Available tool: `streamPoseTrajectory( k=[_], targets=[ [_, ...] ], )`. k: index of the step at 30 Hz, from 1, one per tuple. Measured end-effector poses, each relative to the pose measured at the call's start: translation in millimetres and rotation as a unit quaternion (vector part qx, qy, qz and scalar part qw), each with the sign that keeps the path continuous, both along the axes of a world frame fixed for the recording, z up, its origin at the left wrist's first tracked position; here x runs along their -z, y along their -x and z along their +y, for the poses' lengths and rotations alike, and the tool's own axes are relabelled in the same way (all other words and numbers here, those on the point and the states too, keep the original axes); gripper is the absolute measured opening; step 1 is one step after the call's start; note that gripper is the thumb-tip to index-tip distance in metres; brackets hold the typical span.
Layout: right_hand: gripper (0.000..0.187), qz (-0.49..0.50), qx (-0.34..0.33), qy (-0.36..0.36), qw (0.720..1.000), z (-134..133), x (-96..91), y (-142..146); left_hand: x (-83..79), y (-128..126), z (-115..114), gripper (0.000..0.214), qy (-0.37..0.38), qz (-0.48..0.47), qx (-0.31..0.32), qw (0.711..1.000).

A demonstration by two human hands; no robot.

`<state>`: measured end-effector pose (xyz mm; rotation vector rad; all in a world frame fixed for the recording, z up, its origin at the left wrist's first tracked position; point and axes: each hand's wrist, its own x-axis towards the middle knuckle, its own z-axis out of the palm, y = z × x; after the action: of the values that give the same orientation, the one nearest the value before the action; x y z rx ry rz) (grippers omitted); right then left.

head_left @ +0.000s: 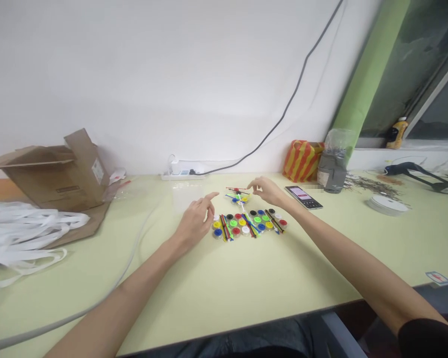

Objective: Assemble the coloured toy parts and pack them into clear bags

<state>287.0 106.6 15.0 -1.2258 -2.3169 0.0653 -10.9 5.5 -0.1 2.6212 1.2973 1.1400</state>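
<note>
Reading our clock from the multicoloured discs point(242, 223), we have the white wall point(134, 74) across 12 and the pale counter point(246, 288) spread beneath everything. The open cardboard box point(69, 186) sits between 9 and 10 o'clock, with heaped white straps point(30, 226) at 9. The discs lie in a block near the counter's middle, in blue, yellow, red, green, black and white, with bundles of thin coloured sticks point(251, 227) laid slantwise across it.

Between 1 and 2 o'clock, against the wall, we see a red-and-yellow striped bag point(302, 161); just beside it, toward 2, stands a grey container point(332, 171).

Of our two hands, the left hand point(197, 219) is at 9 o'clock, index finger stretched out, seemingly holding nothing. The right hand point(266, 191) is at 1, fingers bent and fairly narrow; its tips are beside a red stick point(237, 189), though we cannot tell whether they grip it.

A flat white roll point(387, 205) lies toward 3, a phone point(303, 197) between 2 and 3. Smallest is the little cluster of discs point(235, 201) at 11, topped with crossing sticks, between our hands.
</note>
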Motion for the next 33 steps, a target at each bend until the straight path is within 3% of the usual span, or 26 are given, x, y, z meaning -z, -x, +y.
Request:
streamPoseTrajectory(
  k=[7,12,15,20,25,29,33],
  targets=[
    [0.027,0.095,0.007,-0.022,0.995,-37.2,25.5,-19.7,13.6,42.4,37.7,0.036,-0.007,0.082,-0.127,0.988],
    [0.025,0.145,0.025,-0.055,0.988,-54.6,28.1,-12.6,23.6,62.4,53.4,0.042,0.022,0.1,-0.199,0.975],
    [0.025,0.147,0.023,-0.073,0.986,-60.5,24.9,-3.1,27.7,66.2,57.1,0.045,0.047,0.12,-0.216,0.968],
    [0.023,0.133,0.028,-0.087,0.987,-63.5,25.7,6.1,35.0,73.1,62.0,0.056,0.163,0.175,-0.21,0.948],
    [0.022,0.137,0.033,-0.1,0.985,-63.2,28.7,5.4,36.5,74.2,62.6,0.058,0.168,0.172,-0.199,0.95],
    [0.022,0.169,0.044,-0.133,0.976,-66.9,24.9,6.7,23.1,62.6,54.0,0.049,0.111,0.149,-0.211,0.96],
    [0.024,0.252,0.056,-0.167,0.952,-76.6,15.7,22.5,2.3,43.7,36.7,0.037,-0.093,0.094,-0.135,0.982]
  ],
)
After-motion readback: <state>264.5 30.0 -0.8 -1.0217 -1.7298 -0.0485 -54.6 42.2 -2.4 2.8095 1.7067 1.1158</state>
